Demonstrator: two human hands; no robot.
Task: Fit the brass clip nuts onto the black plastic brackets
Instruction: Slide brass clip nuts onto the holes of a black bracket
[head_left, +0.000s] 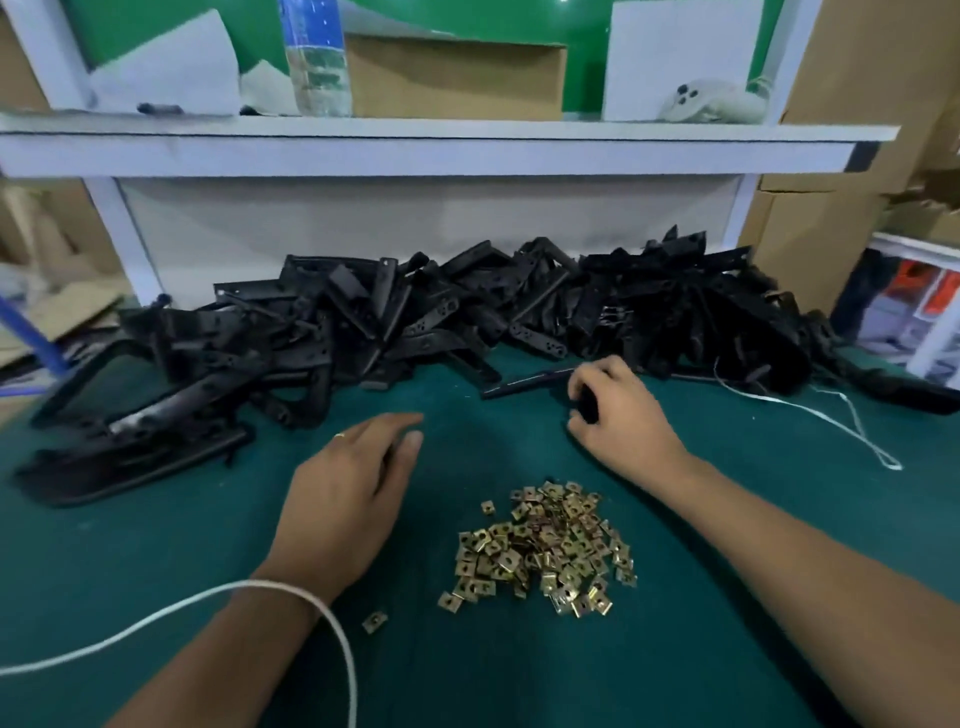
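Note:
A heap of brass clip nuts (545, 551) lies on the green mat between my forearms. One stray nut (374, 621) sits by my left wrist. A long pile of black plastic brackets (441, 312) runs across the back of the mat. My right hand (618, 410) has its fingers curled round a black bracket (530, 383) whose long end points left across the mat. My left hand (353, 483) hovers flat over the mat, fingers straight, holding nothing.
A white cord (260, 592) loops over my left wrist, and another white string (852, 421) trails at the right. A white shelf (441, 140) overhangs the back with a bottle (317, 57) and boxes. Cardboard boxes (841, 156) stand at the right.

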